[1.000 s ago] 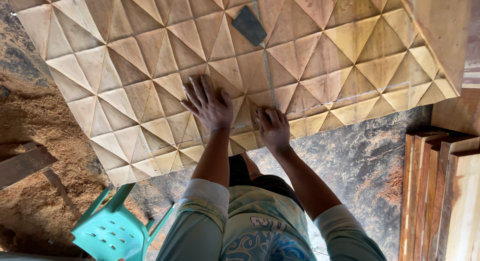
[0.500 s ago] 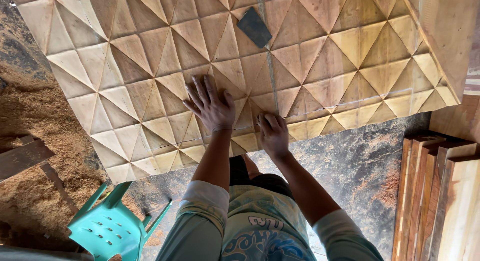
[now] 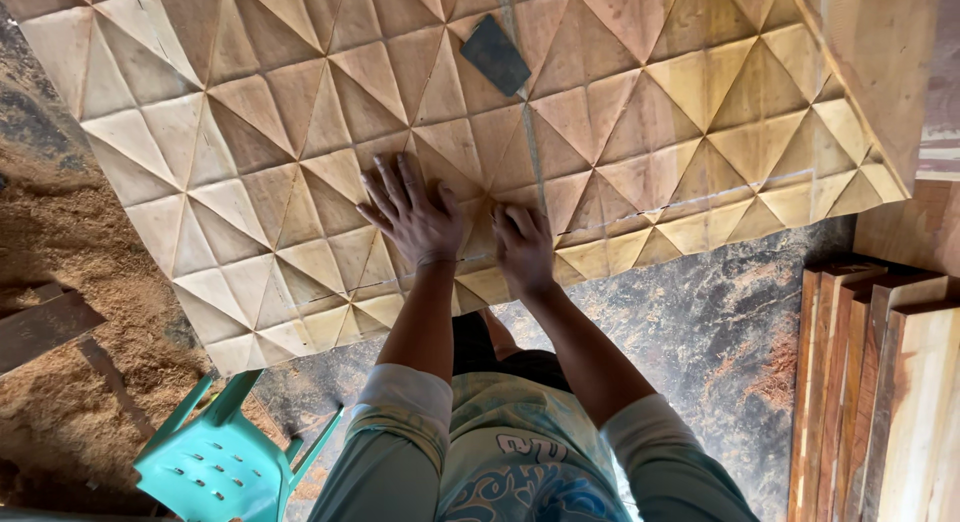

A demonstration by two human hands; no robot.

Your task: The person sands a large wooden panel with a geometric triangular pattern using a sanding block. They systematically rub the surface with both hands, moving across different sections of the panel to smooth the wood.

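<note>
**Pressing both hands on the faceted wooden panel**

Pressing down near the panel's near edge, we had both hands on the carved wooden panel [image 3: 300, 132], a broad slab cut into raised triangular facets in pale and honey tones. Our left hand [image 3: 412, 214] lay flat on it, palm down, fingers spread apart and pointing away from us. Our right hand [image 3: 523, 247] sat just beside it, also on the wood, with its fingers drawn close together and curled slightly over a facet; we could not tell whether anything was pinched beneath them. The two hands were near each other without clearly touching.

A small dark flat scraper-like piece [image 3: 495, 55] lay on the panel, well apart from our hands and farther away from us, close to a straight seam [image 3: 530, 152] running across the facets. The panel filled the upper part of the view, its lower edge just above our forearms.

Sawdust [image 3: 70, 312] covered the ground at the left. A teal plastic chair [image 3: 225, 457] stood at the lower left, near our left sleeve. Stacked wooden planks [image 3: 880, 382] stood at the right, beside a dark marbled floor [image 3: 720, 332].
</note>
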